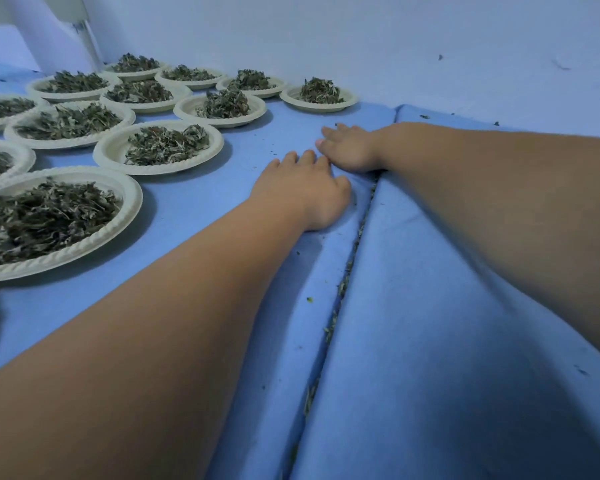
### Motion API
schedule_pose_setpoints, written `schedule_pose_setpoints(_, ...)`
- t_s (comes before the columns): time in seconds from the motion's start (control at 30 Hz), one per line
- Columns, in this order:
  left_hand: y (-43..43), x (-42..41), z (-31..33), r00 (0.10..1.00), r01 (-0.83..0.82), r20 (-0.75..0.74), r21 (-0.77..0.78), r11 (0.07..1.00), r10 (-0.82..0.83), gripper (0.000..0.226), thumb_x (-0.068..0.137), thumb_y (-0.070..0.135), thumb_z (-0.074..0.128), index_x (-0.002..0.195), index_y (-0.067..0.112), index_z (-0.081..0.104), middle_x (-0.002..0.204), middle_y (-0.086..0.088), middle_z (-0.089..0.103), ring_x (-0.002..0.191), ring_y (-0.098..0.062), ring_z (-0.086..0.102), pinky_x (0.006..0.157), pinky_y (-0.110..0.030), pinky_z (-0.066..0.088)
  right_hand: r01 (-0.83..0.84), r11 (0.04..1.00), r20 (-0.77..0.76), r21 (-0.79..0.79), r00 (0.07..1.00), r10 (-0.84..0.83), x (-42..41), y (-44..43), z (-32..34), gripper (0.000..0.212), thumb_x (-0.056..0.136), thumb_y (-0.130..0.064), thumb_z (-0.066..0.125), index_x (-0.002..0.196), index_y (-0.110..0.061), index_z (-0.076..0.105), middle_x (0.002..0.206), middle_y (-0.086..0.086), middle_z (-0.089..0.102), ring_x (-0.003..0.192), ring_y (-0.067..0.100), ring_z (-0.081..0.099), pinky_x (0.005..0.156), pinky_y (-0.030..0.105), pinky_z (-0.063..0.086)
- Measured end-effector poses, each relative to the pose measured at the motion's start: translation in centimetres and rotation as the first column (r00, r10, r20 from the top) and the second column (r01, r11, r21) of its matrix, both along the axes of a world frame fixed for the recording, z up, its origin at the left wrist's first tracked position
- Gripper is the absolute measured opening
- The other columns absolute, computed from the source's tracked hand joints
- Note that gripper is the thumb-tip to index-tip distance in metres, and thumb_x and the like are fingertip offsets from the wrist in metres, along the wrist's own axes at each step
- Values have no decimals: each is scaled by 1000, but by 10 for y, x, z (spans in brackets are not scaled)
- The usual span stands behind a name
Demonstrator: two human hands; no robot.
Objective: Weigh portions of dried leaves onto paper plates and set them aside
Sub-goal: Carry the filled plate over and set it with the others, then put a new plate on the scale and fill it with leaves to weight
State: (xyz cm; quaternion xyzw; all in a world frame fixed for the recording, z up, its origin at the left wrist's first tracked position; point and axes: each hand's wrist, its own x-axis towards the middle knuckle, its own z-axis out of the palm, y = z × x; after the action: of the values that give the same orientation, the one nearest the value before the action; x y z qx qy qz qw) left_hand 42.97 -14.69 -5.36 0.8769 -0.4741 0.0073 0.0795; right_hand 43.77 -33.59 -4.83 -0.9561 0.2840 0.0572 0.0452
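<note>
The dried leaves (49,216) lie in portions on 12 paper plates (113,147), 1 heap per plate; the plates stand close together in rows on the left half of the blue cloth (430,306), some rims touching or nearly so; 2 plates at the left edge are cut off by the frame. The nearest plate (129,206) is at lower left w/ a wide, flat heap; the plate furthest to the right (347,98) stands a bit apart from the others, near the wall (361,36), w/ a small pointed heap.

Both hands are to the right of the plates and touch none of them; both arms are bare and stretched out forward over the cloth. The left hand (302,188) rests palm down on the cloth, just left of the seam (349,271); its knuckles face the camera and hide the fingertips, so I cannot tell if they are released or pinch the cloth. The right hand (350,148) lies just beyond it, at the far end of the seam, touching or almost touching the left hand; its fingers (331,131) point to the left, loosely stretched on the cloth, grasping nothing that shows.

The seam is a deep fold in the cloth, running from the bottom edge up to the hands; leaf crumbs (342,289) sit inside it; a few specks are scattered on the cloth and the wall. At upper left, behind the plates, stands a metal post (90,43) w/ a white part above; what it is, not clear.
</note>
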Motion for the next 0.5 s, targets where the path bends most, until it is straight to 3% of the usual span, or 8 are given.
schedule_pose_setpoints(0.2,10,-25,-1,1000,-18,-2,75,997,18,66,104,50,17,163,21,15,170,-6,15,155,-30,14,124,-54,14,-30,1000,-56,-3,998,30,-63,25,6,67,105,-58,13,162,-26,-1,169,7,-5,156,32,0,125,52,1)
schedule_pose_setpoints(0.37,26,-64,2,997,35,-66,59,998,-31,55,108,31,14,158,11,28,165,-13,25,150,-33,24,121,-52,21,-35,999,-58,10,998,36,-110,54,7,66,105,-57,15,162,-25,3,170,8,-2,156,30,-3,124,53,1)
schedule_pose_setpoints(0.5,41,-104,-2,993,18,-118,2,1000,-18,56,107,35,19,156,12,32,163,-11,31,150,-27,26,122,-48,20,-8,1000,-4,27,1000,8,-165,81,10,67,103,-62,15,161,-31,4,170,0,-3,156,25,-2,121,55,2)
